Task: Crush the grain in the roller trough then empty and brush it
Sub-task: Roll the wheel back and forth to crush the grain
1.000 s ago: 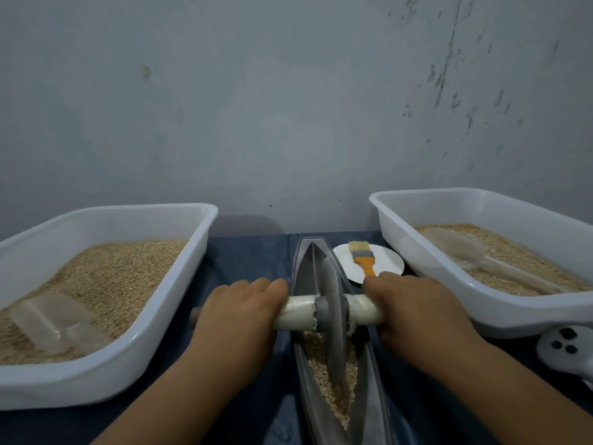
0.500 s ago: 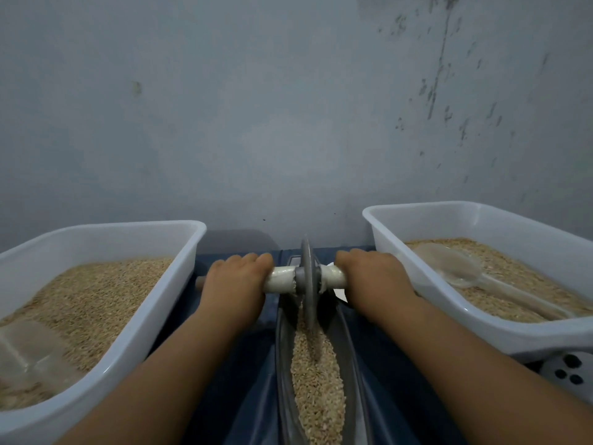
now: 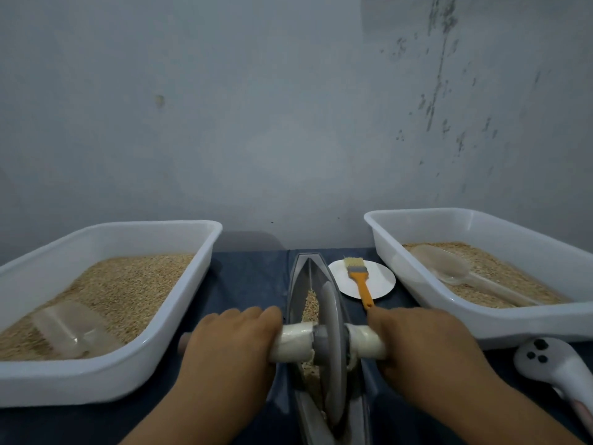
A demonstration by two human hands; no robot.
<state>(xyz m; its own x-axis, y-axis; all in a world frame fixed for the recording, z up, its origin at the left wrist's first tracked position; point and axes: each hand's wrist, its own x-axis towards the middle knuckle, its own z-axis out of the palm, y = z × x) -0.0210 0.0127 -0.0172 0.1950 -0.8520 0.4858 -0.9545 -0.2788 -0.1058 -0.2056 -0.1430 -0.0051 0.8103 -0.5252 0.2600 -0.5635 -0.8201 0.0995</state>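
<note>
A grey boat-shaped roller trough [image 3: 301, 277] lies lengthwise in the middle of the blue cloth, with tan grain [image 3: 311, 305] inside it. A grey roller wheel [image 3: 330, 345] stands in the trough near its front half, on a white-wrapped axle handle [image 3: 293, 345]. My left hand [image 3: 231, 345] grips the left end of the handle. My right hand [image 3: 417, 342] grips the right end. An orange-handled brush [image 3: 357, 277] lies on a small white plate [image 3: 382, 277] just right of the trough's far end.
A white tub [image 3: 179, 303] of grain with a clear scoop [image 3: 69, 329] stands at the left. Another white tub [image 3: 394, 248] of grain with a clear spoon [image 3: 449, 264] stands at the right. A white controller [image 3: 552, 364] lies at the front right. A grey wall is close behind.
The wheel rolled to the far end of the trough half a second ago, and has now come back toward me. Both hands kept hold of the handle throughout.
</note>
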